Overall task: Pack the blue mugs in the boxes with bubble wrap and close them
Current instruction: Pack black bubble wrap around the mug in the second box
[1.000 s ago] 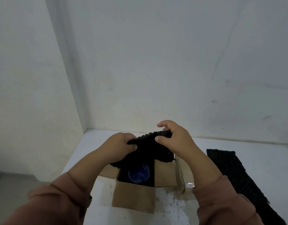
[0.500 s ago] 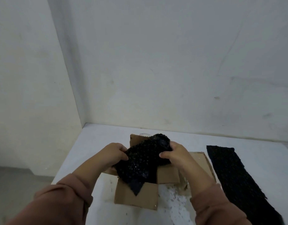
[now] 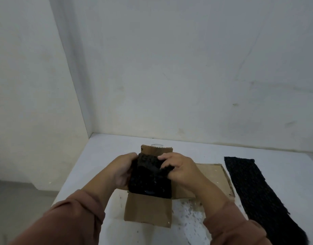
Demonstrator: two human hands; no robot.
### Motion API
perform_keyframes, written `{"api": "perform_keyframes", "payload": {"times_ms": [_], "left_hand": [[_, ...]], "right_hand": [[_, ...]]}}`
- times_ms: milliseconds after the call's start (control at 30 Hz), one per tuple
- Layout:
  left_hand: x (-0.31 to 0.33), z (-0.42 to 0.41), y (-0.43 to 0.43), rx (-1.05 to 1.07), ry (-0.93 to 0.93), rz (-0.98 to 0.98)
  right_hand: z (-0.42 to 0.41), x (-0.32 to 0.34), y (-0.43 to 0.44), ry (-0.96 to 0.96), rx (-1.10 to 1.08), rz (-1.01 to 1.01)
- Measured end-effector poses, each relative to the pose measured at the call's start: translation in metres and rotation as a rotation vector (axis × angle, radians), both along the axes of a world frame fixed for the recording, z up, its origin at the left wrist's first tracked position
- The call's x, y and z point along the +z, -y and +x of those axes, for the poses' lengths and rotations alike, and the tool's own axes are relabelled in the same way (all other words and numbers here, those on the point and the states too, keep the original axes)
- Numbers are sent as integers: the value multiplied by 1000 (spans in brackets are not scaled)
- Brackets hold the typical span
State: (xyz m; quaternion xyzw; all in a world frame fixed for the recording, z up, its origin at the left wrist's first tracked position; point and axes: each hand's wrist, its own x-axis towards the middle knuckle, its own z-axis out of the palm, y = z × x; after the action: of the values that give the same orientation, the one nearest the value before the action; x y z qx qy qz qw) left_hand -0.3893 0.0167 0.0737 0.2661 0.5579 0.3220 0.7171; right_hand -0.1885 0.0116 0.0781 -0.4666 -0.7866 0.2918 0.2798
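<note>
An open cardboard box (image 3: 147, 212) stands on the white table with its flaps spread out. A crumpled piece of black bubble wrap (image 3: 148, 179) fills its opening. My left hand (image 3: 123, 171) grips the wrap's left edge and my right hand (image 3: 178, 167) grips its top right, both pressing it down into the box. The blue mug is hidden under the wrap; only a small bluish glint shows at the wrap's lower edge.
A long strip of black bubble wrap (image 3: 258, 195) lies flat on the table (image 3: 106, 156) to the right of the box. White walls close the table at the back and on the left. The table's left edge drops to a grey floor (image 3: 19, 195).
Both hands have lowered the black bubble wrap from above the box into its opening. The blue mug, visible inside one second ago, is now covered.
</note>
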Motion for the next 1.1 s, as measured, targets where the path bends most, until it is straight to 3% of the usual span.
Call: {"api": "perform_keyframes", "payload": {"times_ms": [67,167,333,400,467,567,633,733,867,967,1100], "left_hand": [[-2,-1,-2,-16,74,-37],[-5,3,-2,-30,30,-11],[-15,11,-3,51,-3,73],[-20,13,-5,45,-22,78],[-30,14,-6,10,-195,151],[-45,8,-5,-153,-917,496],[-49,7,-1,-214,-1182,754],[-47,6,3,-382,-1362,1001],[-41,1,2,-760,-1407,846],[-40,0,-1,-873,-1475,813],[-41,8,-2,-916,-1584,848]], "right_hand": [[-4,-3,1,285,111,48],[-6,-4,2,402,140,-21],[-4,-2,0,-76,-149,-395],[-3,-5,-7,-126,-278,-435],[-4,-11,-8,36,-304,-430],[-12,-24,-14,259,-324,-365],[-20,-22,-18,378,-329,-402],[-28,-21,-21,478,-328,-488],[-33,-27,-7,564,-305,-192],[-33,-28,-3,683,-273,10],[-44,-33,0,792,-84,5]]}}
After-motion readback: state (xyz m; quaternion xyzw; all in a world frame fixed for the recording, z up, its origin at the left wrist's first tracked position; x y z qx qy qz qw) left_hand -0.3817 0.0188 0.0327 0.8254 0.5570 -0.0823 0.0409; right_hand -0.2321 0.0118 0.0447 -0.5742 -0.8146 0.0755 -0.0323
